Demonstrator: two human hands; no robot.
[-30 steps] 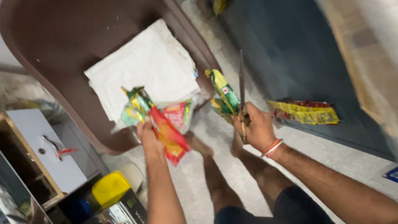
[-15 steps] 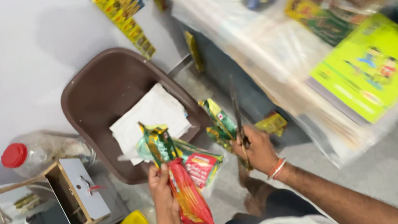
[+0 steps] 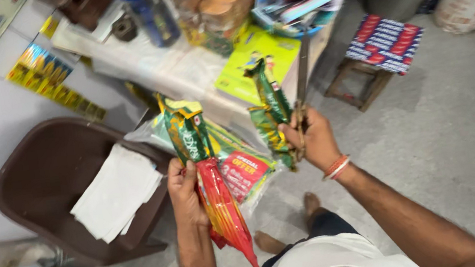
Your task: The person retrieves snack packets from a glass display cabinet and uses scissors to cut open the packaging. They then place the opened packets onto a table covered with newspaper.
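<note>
My left hand (image 3: 186,195) grips a bunch of snack packets (image 3: 211,167): a green one stands upright above the fingers and a red-orange one hangs down below them. My right hand (image 3: 312,138) holds a strip of green and yellow packets (image 3: 270,111) together with a long thin dark rod (image 3: 303,77) that points up. An orange and white band sits on my right wrist. Both hands are raised in front of a cluttered table (image 3: 182,74).
A brown plastic chair (image 3: 43,175) with folded white paper (image 3: 116,192) on its seat stands at the left. A small wooden stool (image 3: 381,52) with a patterned top is at the right. A yellow-green booklet (image 3: 252,59), jars and a tray lie on the table. My bare foot (image 3: 311,203) is on the grey floor.
The view has swung up and right, from the chair toward the table and stool. Both hands keep their packets and the rod, and have moved apart slightly.
</note>
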